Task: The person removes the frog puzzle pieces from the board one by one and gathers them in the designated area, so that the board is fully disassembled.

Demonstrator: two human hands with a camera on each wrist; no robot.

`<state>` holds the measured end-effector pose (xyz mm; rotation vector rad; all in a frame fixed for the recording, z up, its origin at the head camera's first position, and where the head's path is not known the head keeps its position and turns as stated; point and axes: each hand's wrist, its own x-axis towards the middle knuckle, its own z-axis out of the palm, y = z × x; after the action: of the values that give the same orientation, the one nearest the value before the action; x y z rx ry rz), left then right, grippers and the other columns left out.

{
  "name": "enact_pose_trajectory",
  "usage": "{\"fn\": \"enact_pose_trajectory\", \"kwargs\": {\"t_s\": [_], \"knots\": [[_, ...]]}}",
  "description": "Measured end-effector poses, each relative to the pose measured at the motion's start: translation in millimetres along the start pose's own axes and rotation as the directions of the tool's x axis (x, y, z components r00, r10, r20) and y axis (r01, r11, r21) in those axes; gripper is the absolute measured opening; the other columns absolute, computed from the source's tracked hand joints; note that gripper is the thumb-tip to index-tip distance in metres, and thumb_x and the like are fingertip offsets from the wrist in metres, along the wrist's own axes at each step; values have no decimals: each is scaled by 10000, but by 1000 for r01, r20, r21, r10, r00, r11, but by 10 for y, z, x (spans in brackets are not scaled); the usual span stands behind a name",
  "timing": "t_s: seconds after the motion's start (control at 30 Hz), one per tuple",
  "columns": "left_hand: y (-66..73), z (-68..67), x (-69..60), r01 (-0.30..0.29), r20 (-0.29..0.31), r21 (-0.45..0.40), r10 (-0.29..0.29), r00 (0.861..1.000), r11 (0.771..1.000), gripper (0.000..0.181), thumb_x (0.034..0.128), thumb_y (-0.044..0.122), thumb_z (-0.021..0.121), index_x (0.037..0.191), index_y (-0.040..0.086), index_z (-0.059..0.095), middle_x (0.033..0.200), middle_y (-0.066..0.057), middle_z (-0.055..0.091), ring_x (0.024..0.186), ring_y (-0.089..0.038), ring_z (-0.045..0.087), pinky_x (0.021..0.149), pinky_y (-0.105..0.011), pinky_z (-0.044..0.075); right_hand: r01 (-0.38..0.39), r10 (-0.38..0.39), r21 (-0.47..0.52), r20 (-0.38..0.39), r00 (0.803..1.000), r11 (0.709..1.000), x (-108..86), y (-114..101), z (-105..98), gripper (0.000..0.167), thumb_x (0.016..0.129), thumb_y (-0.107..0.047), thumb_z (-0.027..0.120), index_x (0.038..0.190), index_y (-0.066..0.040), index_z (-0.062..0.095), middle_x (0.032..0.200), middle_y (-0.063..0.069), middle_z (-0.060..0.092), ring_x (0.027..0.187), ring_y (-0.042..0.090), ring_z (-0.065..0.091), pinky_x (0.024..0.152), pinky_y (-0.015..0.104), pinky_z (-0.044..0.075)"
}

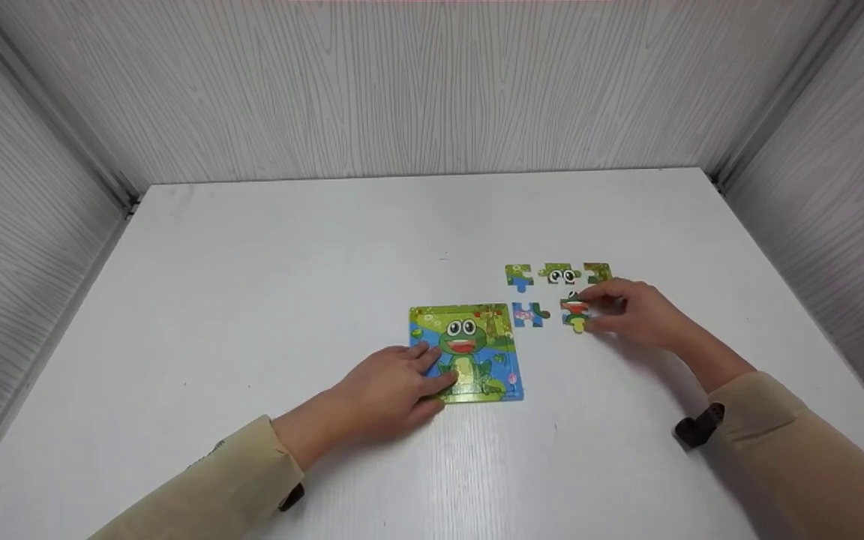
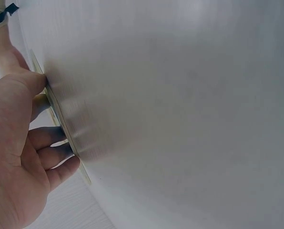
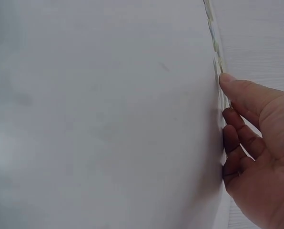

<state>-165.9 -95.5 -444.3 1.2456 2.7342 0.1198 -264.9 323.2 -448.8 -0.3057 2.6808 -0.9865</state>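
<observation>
A square puzzle board (image 1: 488, 330) printed with a green frog lies flat on the white table. My left hand (image 1: 394, 390) rests on its left and lower part, fingers spread over the picture and thumb at the near edge. To the right, my right hand (image 1: 642, 313) pinches a puzzle piece (image 1: 574, 307) showing the frog's red mouth, between thumb and forefinger. That piece is low over or on the table; which one I cannot tell. In the right wrist view, the right hand's thumb (image 3: 242, 88) is at the thin edges of the pieces.
Around the right hand lie loose pieces: a green-and-blue one (image 1: 518, 274), one with the frog's eyes (image 1: 559, 274), a green-and-brown corner (image 1: 597, 270) and a blue-and-pink one (image 1: 528, 315). The white table (image 1: 289, 262) is bounded by wood-grain panels (image 1: 417, 90) at the back and sides.
</observation>
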Motion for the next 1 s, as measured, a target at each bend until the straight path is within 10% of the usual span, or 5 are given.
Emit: {"fn": "enact_pose_trajectory", "kwargs": {"t_s": [1.0], "knots": [[17,-38,-1,11,11,-21,-11,1000,1000,483,1113,428,505,1525,201,612,1586,-204,494,1492,-369,452,1167,-522,434,-3,3,50,3,1000,999,45,33,82,474,948,-233,816,1392,-160,668,1428,126,590,1228,351,507,1085,503,418]]}}
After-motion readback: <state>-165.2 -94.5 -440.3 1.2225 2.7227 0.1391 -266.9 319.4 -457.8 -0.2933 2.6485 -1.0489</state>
